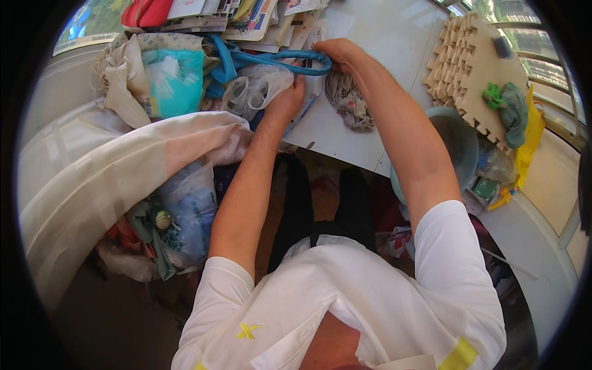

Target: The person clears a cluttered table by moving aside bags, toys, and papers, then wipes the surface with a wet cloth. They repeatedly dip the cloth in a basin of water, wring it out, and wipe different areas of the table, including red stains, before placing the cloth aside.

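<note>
My right hand [338,54] grips the end of a looped blue strap [296,56] that runs left to a bunched blue fabric bag [224,64]. Below the strap, my left hand [286,102] rests against a crumpled clear plastic bag [256,88]; its fingers are partly hidden, so its hold is unclear. Between the hands, flat clear plastic items [315,85] lie near the white tabletop's left side. A wrinkled grey-brown cloth [352,104] sits on the white tabletop [340,143], beneath my right forearm.
Stacked books and papers [252,21] stand behind the hands. At left are a turquoise package [178,83], beige cloth bags [122,74] and a draped cream cover [115,157]. Interlocking foam mats [476,74] and a translucent basin [455,138] stand at right.
</note>
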Demonstrator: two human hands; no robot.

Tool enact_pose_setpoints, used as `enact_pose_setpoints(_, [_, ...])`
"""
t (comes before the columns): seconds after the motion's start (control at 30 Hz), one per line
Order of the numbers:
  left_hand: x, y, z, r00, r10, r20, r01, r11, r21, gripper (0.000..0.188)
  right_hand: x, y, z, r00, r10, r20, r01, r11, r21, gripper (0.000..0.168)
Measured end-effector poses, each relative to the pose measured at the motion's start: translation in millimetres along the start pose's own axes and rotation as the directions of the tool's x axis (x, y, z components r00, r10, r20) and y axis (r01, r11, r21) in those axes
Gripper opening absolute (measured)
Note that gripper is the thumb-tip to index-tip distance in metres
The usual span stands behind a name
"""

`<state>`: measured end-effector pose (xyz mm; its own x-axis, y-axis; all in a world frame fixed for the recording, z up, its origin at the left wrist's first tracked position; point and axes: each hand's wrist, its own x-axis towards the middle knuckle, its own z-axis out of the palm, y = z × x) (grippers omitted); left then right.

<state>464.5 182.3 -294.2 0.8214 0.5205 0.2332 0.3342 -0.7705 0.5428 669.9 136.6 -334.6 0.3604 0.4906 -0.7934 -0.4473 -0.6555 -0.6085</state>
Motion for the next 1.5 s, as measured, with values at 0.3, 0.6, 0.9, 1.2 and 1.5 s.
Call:
enact_pose_setpoints(0.3, [-8,2,-1,0.971,-0.226,0.084,0.238,0.951,-0.2,0.028,-66,6,-12,0.979,-0.202,0.036,0.178,0.923,0.341,0.038])
enact_pose_setpoints(0.6, [-19,9,6,0.965,-0.241,0.103,0.254,0.955,-0.153,0.023,-67,34,21,0.964,-0.186,0.187,0.117,0.937,0.328,0.036])
enact_pose_setpoints(0.9, [-7,48,-19,0.909,-0.37,0.191,0.416,0.816,-0.4,0.045,-115,2,7,0.991,-0.133,-0.03,0.124,0.789,0.602,0.03])
enact_pose_setpoints(1.2, [8,72,-48,0.509,-0.557,0.657,0.723,-0.139,-0.677,0.06,-153,-8,-29,0.983,-0.181,0.03,0.11,0.714,0.691,0.027])
enact_pose_setpoints(1.5, [-39,118,-83,0.778,-0.269,0.567,0.593,0.612,-0.523,0.055,-213,-2,-41,0.958,-0.273,0.083,0.111,0.623,0.774,0.032])
